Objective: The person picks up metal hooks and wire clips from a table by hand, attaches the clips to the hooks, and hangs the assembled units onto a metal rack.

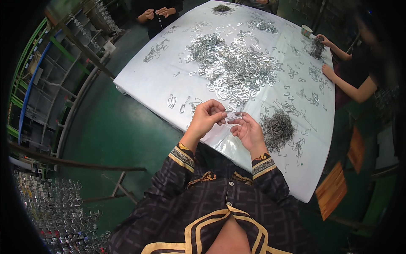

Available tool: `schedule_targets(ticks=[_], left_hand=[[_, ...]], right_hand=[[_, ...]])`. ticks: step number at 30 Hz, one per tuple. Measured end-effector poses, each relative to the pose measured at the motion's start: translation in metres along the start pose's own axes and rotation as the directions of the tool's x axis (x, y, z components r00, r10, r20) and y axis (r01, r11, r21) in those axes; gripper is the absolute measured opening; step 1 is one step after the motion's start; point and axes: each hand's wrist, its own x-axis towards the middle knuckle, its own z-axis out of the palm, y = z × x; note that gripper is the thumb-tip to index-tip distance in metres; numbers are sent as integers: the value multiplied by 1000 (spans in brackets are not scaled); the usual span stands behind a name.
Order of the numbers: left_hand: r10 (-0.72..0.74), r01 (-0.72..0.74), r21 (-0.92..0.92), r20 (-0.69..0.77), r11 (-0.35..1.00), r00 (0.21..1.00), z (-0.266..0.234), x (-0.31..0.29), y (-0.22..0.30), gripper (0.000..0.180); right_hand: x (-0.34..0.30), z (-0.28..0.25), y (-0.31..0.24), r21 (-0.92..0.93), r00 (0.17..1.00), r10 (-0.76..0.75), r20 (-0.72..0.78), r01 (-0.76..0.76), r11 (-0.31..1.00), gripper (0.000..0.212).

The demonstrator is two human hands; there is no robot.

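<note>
- Left hand [206, 120], centre of the frame: a small metal piece [230, 112] is pinched between thumb and fingertips.
- Silver hook pile [239, 67], upper centre: spread over a white table [141, 80].
- Right hand [249, 132], right of centre: held beside the piece; its grip cannot be told.
- Dark wire heap [278, 130], farther right: piled nearby.

Hooks [237, 67], apparently, on the table [146, 84]
</note>
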Motion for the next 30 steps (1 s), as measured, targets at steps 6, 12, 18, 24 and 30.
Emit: schedule_targets(ticks=[6,12,18,24,30], left_hand=[[-23,23,-18,19,1000,1000,-13,10,-8,15],[19,-20,-21,-74,1000,997,-18,6,-11,13],[455,-462,440,130,770,881,-12,-5,-5,7],[280,-282,110,32,953,959,-10,0,-19,6],[152,-165,-198,-79,966,985,-6,-2,-30,11]], right_hand=[[12,-13,4,111,994,42,98,-53,992,25],[10,-9,11,-138,998,-55,-39,49,989,13],[4,2,13,-111,975,-8,-223,-17,994,14],[2,5,20,119,972,69,-223,-43,992,14],[0,22,17,78,982,17,-187,-3,997,13]])
